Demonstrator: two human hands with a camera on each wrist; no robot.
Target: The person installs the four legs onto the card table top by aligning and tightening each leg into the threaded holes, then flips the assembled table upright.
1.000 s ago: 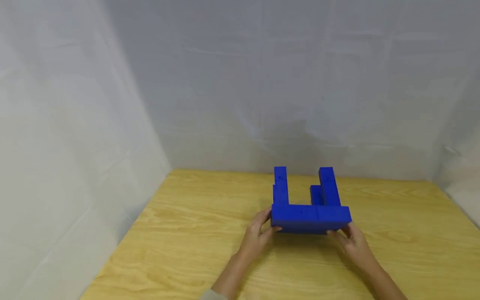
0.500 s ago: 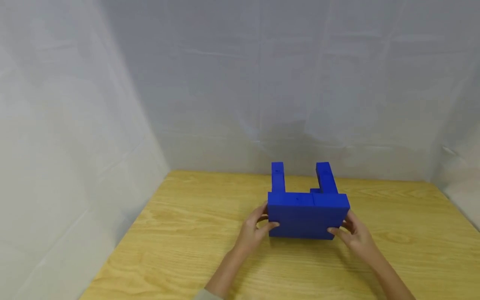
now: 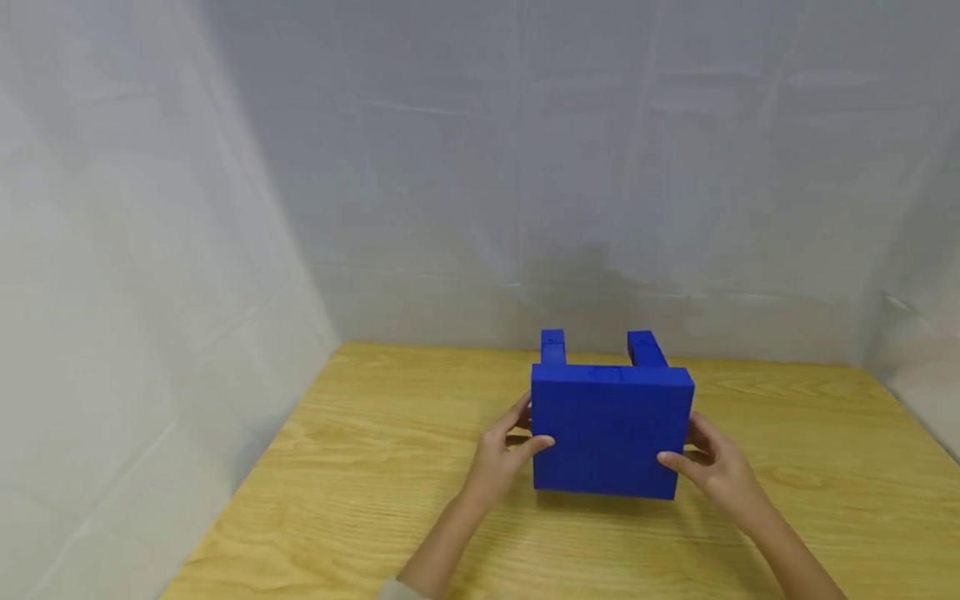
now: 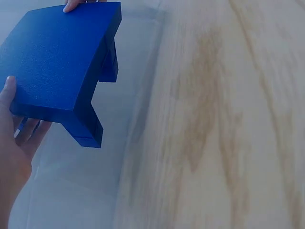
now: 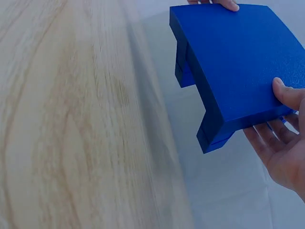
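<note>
— What are the hands on?

— A blue stool-shaped block (image 3: 611,429): a flat square slab with stubby legs. It stands tipped up near the middle of the surface (image 3: 360,500), a bit toward the far edge, with the slab facing the person and the legs pointing at the back wall (image 3: 525,167).

— How is it held?

— From both sides. The left hand (image 3: 504,454) grasps the slab's left edge, thumb on the near face and fingers curled behind. The right hand (image 3: 712,467) mirrors it on the right edge. Both are closed around the slab, neither is loose or fisted.

— Is it resting on anything?

— The head view puts its lower edge at or just above the surface; I cannot tell whether it touches. In the left wrist view the thumb (image 4: 8,90) lies flat on the slab and the fingers sit behind it, beside a leg.

— What makes a turn like this go well?

— I'd judge even pressure from both sides matters most, so the slab does not twist. Keep the thumbs low on the face, fingers off the legs, and pivot slowly about the lower edge instead of lifting. The wood looks smooth, so that edge could skid; a slight downward press would steady it.
</note>
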